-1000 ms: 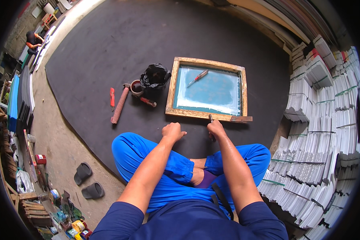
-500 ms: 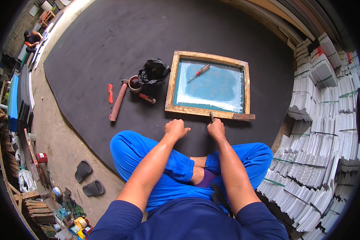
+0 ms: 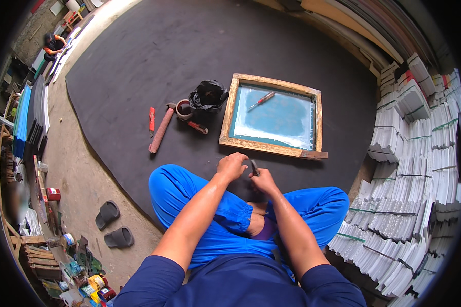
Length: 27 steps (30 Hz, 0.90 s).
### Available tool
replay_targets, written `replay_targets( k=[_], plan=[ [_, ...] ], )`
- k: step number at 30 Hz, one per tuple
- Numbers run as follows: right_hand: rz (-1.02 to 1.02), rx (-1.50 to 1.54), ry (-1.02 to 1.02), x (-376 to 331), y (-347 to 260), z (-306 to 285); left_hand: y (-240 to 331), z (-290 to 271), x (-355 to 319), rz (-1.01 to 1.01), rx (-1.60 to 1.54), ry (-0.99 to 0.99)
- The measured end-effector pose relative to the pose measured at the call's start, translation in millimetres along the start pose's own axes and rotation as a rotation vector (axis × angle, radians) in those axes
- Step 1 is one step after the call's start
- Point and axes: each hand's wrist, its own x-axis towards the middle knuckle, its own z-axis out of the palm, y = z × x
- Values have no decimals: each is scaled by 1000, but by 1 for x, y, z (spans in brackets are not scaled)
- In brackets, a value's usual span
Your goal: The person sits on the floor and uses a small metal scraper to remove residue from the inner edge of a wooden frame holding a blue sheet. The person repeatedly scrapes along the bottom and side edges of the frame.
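Note:
My right hand (image 3: 263, 181) is closed around a short dark hand tool (image 3: 254, 167), whose tip points up and away from me; the fingers hide the rest. My left hand (image 3: 232, 166) hovers close beside it, fingers loosely apart and holding nothing visible. Just beyond both hands lies a wooden-framed screen (image 3: 271, 148) with teal and whitish mesh. A screwdriver (image 3: 262, 101) with a reddish clear handle rests on that mesh. At the frame's near right corner, a brown strip of wood (image 3: 314, 154) sticks out past the edge.
Left of the frame are a black plastic bag (image 3: 208, 95), a tape roll (image 3: 184, 109), a red cutter (image 3: 197, 127), a pinkish roll (image 3: 162, 129) and another red cutter (image 3: 151, 122). Bundled white stacks (image 3: 389, 134) line the right. Slippers (image 3: 119, 238) and paint cans (image 3: 97, 281) sit left; a person (image 3: 54, 46) sits far left.
My right hand has moved left and nearer me with the dark tool, away from the frame's near edge, toward my left hand. The whole view has shifted slightly.

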Motion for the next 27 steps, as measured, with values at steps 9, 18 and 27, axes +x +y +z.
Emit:
replay_targets(
  k=[9, 18, 27],
  plan=[
    [87, 71, -237, -12, -13, 5, 0, -6, 4, -133, 136, -134],
    [252, 322, -127, -11, -6, -34, -8, -12, 7, -372, 307, -231],
    [256, 359, 35, 18, -7, -77, -12, -12, 5, -445, 354, -322]
  ],
)
